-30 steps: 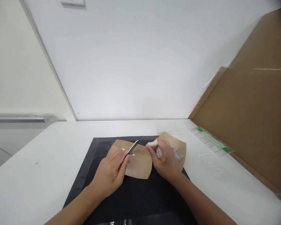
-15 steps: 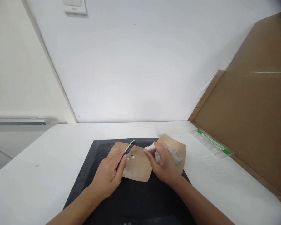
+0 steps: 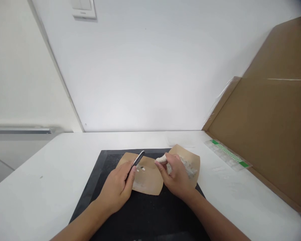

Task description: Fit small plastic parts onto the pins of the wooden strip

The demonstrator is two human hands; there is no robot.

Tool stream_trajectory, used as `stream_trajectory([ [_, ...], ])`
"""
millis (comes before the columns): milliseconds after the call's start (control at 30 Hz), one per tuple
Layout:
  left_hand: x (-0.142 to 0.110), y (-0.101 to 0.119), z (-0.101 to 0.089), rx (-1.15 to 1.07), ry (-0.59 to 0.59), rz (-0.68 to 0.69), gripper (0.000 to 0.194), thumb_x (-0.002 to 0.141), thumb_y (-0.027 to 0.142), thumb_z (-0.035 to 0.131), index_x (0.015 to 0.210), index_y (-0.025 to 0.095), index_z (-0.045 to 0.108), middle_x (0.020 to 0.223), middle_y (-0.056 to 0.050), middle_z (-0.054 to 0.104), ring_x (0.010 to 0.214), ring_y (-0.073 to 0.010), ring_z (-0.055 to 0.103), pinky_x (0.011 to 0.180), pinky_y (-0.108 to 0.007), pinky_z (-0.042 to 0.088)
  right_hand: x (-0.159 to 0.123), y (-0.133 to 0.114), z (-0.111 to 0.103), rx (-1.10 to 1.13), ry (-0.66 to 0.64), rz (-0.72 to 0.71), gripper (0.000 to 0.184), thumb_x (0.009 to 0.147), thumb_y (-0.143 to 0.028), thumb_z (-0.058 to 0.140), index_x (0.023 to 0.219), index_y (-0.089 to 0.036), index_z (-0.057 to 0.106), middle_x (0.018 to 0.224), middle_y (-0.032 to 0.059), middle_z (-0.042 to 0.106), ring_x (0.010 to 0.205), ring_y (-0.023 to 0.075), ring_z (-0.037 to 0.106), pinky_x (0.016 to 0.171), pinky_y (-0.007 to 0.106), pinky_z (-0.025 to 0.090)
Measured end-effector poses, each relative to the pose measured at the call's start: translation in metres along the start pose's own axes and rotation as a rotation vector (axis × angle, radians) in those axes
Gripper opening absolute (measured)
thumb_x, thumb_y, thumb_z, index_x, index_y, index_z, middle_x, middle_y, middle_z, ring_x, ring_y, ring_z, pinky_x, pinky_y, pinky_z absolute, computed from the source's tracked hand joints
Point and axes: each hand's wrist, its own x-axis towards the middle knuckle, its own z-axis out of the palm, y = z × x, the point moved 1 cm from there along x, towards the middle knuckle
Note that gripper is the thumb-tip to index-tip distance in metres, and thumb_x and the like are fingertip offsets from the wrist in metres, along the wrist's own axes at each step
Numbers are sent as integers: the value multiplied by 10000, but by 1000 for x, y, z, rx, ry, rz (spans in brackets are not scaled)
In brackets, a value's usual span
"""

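My left hand (image 3: 119,185) is closed around a slim black tool with a pale edge (image 3: 139,158); its tip points up and away to the right. What kind of tool it is, I cannot tell. Between the thumb and fingers of my right hand (image 3: 177,172) is a small white, ridged piece (image 3: 161,159), held apart from the tool. Below the tool lies a brown paper sheet (image 3: 149,182) with small white bits (image 3: 140,169) on it. Another brown paper sheet (image 3: 194,159), bearing greyish-white crumbly material (image 3: 190,167), is partly hidden behind my right hand.
Both sheets rest on a black mat (image 3: 140,217) on a white table (image 3: 47,187). A clear plastic strip with a green label (image 3: 229,154) lies along a cardboard panel (image 3: 271,134) at the right. The white wall (image 3: 145,77) rises behind the table.
The whole view has shifted very slightly. Both hands keep nearly the same pose, with the tool and the white piece still held.
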Motion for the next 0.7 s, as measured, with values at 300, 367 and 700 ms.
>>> stream_trajectory([
  [300, -1, 1, -2, -56, -15, -86, 366, 1097, 347, 400, 1427, 244, 520, 1317, -110, 683, 1095, -246, 719, 887, -359, 597, 0, -5, -1, 7, -30, -55, 353, 1027, -353, 585, 758, -247, 383, 663, -25, 589, 636, 187, 542, 722, 370, 402],
  [367, 0, 1, -2, -22, 11, -105, 373, 1100, 345, 386, 1439, 242, 501, 1316, -111, 684, 1114, -251, 717, 878, -360, 601, 0, -4, 0, 10, -40, -53, 354, 1027, -351, 584, 757, -246, 382, 667, -23, 597, 641, 187, 550, 727, 372, 405],
  [700, 2, -14, 4, 274, 77, -22, 358, 1100, 274, 350, 1394, 222, 547, 1199, -97, 719, 1085, -256, 723, 886, -393, 619, -1, -2, 1, -10, -39, -58, 351, 1019, -356, 594, 756, -248, 389, 662, -19, 598, 638, 195, 554, 715, 364, 401],
])
